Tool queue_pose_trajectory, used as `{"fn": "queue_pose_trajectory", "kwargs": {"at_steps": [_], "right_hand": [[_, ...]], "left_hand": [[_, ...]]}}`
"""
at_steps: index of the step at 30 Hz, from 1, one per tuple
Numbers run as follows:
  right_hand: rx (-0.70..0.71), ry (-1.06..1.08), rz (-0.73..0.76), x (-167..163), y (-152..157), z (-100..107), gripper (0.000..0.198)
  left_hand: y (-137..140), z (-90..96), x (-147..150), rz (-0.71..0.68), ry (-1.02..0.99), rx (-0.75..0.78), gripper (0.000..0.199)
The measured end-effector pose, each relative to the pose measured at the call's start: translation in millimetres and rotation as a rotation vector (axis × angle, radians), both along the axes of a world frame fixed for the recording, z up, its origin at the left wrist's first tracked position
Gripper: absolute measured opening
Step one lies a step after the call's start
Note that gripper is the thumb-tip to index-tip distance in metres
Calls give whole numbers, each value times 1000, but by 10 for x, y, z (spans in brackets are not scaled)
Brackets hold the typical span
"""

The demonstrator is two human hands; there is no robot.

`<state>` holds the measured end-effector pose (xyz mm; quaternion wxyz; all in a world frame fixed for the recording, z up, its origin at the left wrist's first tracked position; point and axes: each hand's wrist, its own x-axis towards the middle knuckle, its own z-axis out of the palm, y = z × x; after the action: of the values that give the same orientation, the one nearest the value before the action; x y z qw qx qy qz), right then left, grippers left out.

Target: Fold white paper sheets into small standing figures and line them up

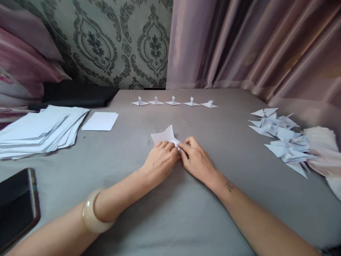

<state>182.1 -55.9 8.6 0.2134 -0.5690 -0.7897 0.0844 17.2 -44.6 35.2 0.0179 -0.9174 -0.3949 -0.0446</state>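
Observation:
Between my hands, at the middle of the grey-covered surface, is a sheet of white paper (pixel 164 136), partly folded, with pointed corners sticking out on the far side. My left hand (pixel 162 158) lies over its near part, fingers curled down onto it. Thumb and finger of my right hand (pixel 195 158) pinch the paper's right edge, close against the left fingertips. The near part of the folds is hidden under my fingers. A pale bangle (pixel 92 213) circles my left wrist.
Several small folded paper figures (pixel 173 101) stand in a row at the back. Folded paper pieces (pixel 286 138) are heaped at right beside pale cloth (pixel 321 145). Left are a paper stack (pixel 34 131), smaller sheets (pixel 99 121) and a phone (pixel 17 209). Curtains (pixel 213 42) hang behind.

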Motion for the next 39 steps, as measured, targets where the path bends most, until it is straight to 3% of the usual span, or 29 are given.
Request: {"fn": "queue_pose_trajectory", "kwargs": {"at_steps": [5, 9, 19, 24, 29, 39], "right_hand": [[-5, 25, -19, 24, -7, -36, 29], [-3, 26, -11, 27, -13, -42, 28], [-11, 7, -22, 23, -23, -6, 28], [-23, -8, 7, 18, -69, 24, 23], [-55, 64, -29, 27, -85, 7, 21], [-114, 180, -110, 8, -10, 2, 18]], "left_hand": [[-57, 59, 30, 35, 159, -81, 19], [-46, 73, 29, -4, 226, -31, 18], [112, -45, -99, 45, -46, -34, 27], [105, 9, -137, 149, -105, -144, 29], [122, 28, -163, 172, -212, -226, 23], [147, -13, -135, 279, -316, -241, 21]]}}
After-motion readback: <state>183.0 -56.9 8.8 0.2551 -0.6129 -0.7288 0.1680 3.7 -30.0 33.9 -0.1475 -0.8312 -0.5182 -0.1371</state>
